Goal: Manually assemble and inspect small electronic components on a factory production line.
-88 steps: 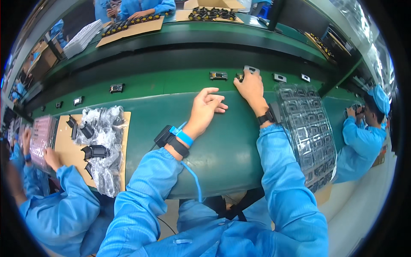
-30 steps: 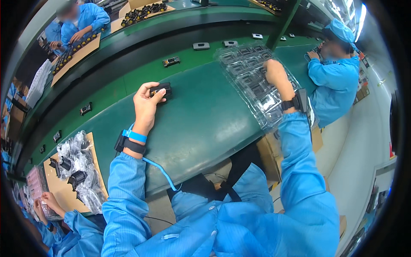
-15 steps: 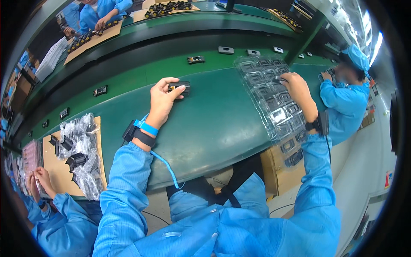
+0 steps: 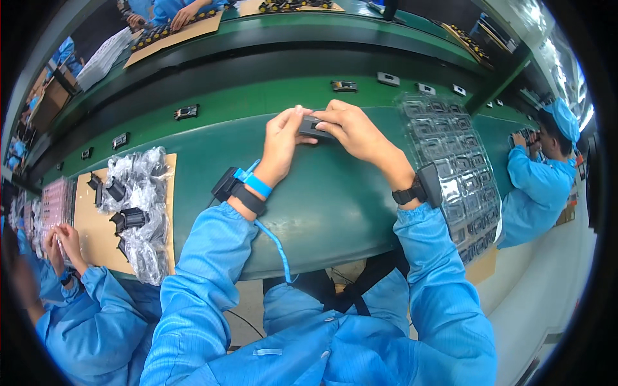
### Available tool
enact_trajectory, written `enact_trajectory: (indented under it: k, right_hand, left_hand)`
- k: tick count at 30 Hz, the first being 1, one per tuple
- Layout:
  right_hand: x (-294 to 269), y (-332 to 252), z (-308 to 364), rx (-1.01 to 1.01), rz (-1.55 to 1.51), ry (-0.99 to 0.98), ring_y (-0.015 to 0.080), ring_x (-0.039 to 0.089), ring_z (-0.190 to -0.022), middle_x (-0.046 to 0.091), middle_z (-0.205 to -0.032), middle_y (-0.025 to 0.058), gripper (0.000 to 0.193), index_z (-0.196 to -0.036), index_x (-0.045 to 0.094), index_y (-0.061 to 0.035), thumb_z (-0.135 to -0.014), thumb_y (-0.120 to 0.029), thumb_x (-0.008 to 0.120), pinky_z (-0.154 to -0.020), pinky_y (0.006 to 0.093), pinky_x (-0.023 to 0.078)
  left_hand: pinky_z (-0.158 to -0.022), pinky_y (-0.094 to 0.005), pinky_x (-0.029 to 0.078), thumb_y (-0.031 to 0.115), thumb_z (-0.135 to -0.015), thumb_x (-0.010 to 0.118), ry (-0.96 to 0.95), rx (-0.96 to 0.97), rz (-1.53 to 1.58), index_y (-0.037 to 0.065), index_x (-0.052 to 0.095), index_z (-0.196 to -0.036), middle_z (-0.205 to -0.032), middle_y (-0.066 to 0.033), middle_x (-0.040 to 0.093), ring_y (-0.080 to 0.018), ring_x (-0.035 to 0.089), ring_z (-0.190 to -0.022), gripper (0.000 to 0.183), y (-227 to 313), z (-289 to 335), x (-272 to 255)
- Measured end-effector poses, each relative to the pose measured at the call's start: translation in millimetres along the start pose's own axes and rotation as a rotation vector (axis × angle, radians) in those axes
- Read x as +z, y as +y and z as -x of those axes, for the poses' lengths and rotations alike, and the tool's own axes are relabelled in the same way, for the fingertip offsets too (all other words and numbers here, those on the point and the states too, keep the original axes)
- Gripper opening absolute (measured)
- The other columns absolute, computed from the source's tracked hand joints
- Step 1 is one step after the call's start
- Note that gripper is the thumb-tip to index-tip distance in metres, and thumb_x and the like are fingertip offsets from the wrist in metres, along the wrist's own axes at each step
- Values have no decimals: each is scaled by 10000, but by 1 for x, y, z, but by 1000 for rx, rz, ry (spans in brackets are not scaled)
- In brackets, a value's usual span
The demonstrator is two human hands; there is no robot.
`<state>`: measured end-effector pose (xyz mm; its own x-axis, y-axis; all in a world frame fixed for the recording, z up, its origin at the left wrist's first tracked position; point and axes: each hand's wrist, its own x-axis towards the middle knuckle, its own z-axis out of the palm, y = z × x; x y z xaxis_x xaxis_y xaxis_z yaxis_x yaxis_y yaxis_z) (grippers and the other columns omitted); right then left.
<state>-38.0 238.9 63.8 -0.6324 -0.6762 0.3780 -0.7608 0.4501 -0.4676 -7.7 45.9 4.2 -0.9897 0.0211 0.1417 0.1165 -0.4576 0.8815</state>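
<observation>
Over the green bench, my two hands meet around a small boxy device [image 4: 312, 127]. A flat grey cover with a dark window lies on its upper side, and fingers hide much of both. My left hand [image 4: 281, 141] grips the device from the left, thumb and fingers closed round it. From the right, my right hand [image 4: 357, 132] pinches the grey cover with thumb and forefinger. To the right of that forearm a clear plastic tray [image 4: 454, 168] holds rows of moulded pockets, some with dark or grey parts.
Along the green conveyor belt [image 4: 251, 106] stand several small devices, some with grey covers. On the left, cardboard [image 4: 93, 241] carries black parts and plastic wrapping [image 4: 145, 238]. One person [image 4: 96, 321] works at the left, another [image 4: 537, 174] at the right. A blue coiled cord [image 4: 277, 244] hangs from my left wrist.
My right hand has come left from the plastic tray to the device, with a grey cover now in its fingers. My left hand still holds the device. The whole view has shifted.
</observation>
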Motion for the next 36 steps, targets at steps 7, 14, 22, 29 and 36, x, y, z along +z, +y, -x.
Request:
enact_trajectory:
  k: [7, 14, 22, 29, 36]
  right_hand:
    - [16, 3, -7, 132, -111, 167, 238, 597, -841, 600, -962, 95, 255, -1174, 758, -41, -937, -136, 742, -725, 366, 503]
    - [29, -2, 13, 91, -103, 270, 243, 654, -915, 638, -1095, 109, 424, -1228, 723, -22, -834, -118, 850, -729, 342, 559]
    - [28, 6, 14, 71, -133, 263, 256, 660, -937, 633, -1126, 114, 472, -1247, 721, -20, -810, -117, 871, -740, 352, 565]
    - [36, 11, 16, 68, -29, 310, 234, 637, -885, 612, -1060, 107, 471, -1282, 729, -68, -828, -105, 847, -752, 344, 550]
    - [34, 10, 20, 156, -211, 237, 186, 569, -815, 600, -1009, 77, 551, -1374, 696, -126, -842, -52, 818, -721, 319, 511]
  left_hand:
    - [-790, -298, 627, 152, -1051, 644, -1, 5, -66, -30, 648, -1256, -1117, -107, 725, -162, 719, -980, 275, 3, 1, 0]
    - [-804, -306, 632, 122, -1049, 640, 26, 14, -45, -45, 634, -1249, -1090, -126, 739, -168, 730, -961, 261, -2, -3, -4]
    - [-816, -313, 629, 122, -1047, 642, 22, 31, -57, -50, 642, -1209, -1078, -130, 743, -167, 729, -954, 236, -2, -1, -2]
    - [-925, -351, 623, 115, -1062, 603, -28, 5, -80, -41, 636, -1263, -1170, -147, 726, -202, 725, -1048, 257, -2, -2, -4]
    - [-959, -380, 623, 69, -1059, 577, -21, -7, -54, -56, 619, -1280, -1197, -164, 716, -220, 719, -1076, 257, -2, -1, -4]
